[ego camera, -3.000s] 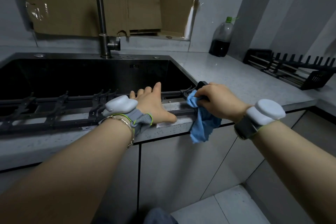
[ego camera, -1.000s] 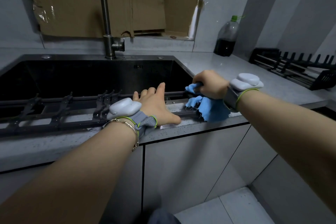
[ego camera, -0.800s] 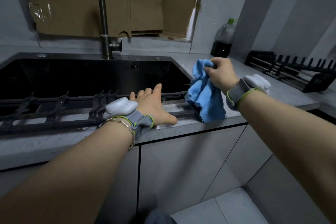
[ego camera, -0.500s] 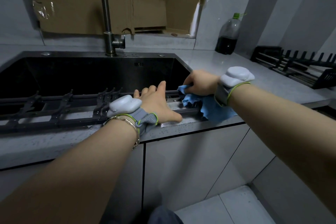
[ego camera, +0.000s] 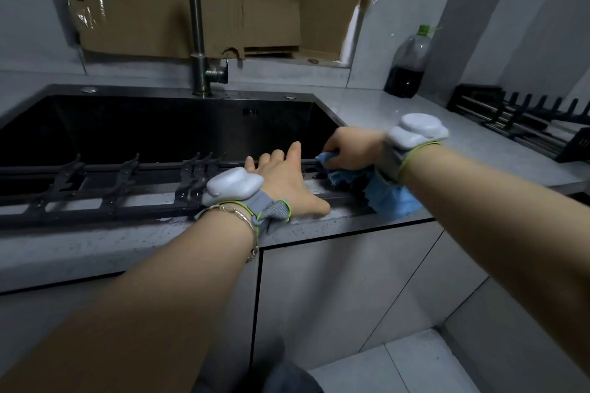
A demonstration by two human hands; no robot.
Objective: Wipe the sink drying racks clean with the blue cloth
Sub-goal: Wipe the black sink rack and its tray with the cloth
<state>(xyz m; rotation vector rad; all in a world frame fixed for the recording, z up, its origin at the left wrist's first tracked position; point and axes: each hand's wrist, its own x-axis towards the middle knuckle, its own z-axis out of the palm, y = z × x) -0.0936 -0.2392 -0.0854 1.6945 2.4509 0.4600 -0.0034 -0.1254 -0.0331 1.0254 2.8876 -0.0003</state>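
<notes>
A long black drying rack (ego camera: 121,185) lies along the front edge of the dark sink (ego camera: 178,128). My left hand (ego camera: 284,175) rests flat on the rack's right part, fingers straight and thumb spread toward me. My right hand (ego camera: 354,147) grips the blue cloth (ego camera: 388,198) against the rack's right end; the cloth bunches under the wrist and spills onto the counter. A second black drying rack (ego camera: 523,124) stands on the counter at the far right.
A tall metal faucet (ego camera: 198,41) rises behind the sink. A plastic bottle (ego camera: 408,67) of dark liquid stands in the back corner. Cardboard (ego camera: 223,0) covers the wall opening. The grey counter edge (ego camera: 95,252) runs above white cabinet doors.
My right hand lifted the cloth off the rack, then brought it back down onto the rack's right end and slid slightly left. My left hand stayed put.
</notes>
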